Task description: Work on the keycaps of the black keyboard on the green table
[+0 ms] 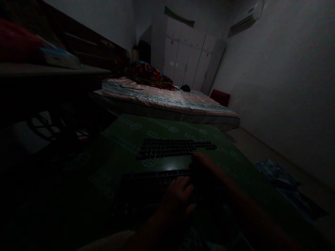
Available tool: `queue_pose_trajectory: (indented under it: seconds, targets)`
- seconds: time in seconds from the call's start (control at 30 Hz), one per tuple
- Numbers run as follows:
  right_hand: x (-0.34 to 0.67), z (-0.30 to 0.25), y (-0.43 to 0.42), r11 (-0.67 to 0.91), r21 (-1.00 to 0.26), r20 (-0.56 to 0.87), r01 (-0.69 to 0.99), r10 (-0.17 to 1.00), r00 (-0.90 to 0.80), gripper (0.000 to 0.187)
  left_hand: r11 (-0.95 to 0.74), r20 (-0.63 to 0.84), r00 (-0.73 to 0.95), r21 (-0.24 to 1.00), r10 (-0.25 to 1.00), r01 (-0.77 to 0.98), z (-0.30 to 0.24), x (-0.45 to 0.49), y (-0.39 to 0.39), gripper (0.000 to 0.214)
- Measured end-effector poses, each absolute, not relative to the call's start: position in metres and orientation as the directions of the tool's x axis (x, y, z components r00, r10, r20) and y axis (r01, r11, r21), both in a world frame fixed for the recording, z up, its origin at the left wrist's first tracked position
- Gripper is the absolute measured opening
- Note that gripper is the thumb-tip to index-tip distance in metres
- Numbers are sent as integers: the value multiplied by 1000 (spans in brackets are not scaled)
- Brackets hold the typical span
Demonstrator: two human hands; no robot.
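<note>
A dark keyboard [146, 188] lies near me on a green tabletop, most of it lost in shadow. My left hand [180, 191] rests on its right part, fingers stretched out over it and slightly apart. Beyond it, many loose black keycaps [167, 148] are laid out in rows, in the pattern of a keyboard. My right hand [202, 163] is between the keyboard's far right edge and the near right side of those rows. Its fingers are curled together and point down; darkness hides what, if anything, is in them.
The green table [110, 153] has white printed logos. Past it stands a bed [167, 101] with a bunched red blanket [149, 75]. A sewing machine table with a wheel [49, 125] is at left. Cloth [277, 172] lies on the right. A white wardrobe [183, 59] stands behind.
</note>
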State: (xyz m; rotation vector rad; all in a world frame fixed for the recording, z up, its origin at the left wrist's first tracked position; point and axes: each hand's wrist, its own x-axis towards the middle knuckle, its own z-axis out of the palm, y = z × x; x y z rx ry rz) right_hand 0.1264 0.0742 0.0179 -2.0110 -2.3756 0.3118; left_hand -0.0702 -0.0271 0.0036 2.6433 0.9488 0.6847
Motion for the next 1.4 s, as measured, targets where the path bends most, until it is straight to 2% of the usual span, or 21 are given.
queue_pose_trajectory:
  seconds: [0.3,0.63,1.0,1.4]
  targets:
    - [120,5,82,148,-61,-114,987,981,-155,25,-736,331,660,382,674,560,5,-70,-29,36]
    - [119,8,81,148,-24,-110,989,983,-150,28,-730,313,667,412,676,546,7,-70,-29,27]
    - [106,11,77,219,-24,-88,976,972,-220,25,-724,287,677,425,678,544,3,-70,-28,31]
    - [106,12,79,211,-40,-87,977,973,-214,24,-720,271,684,434,678,541,2,-71,-27,25]
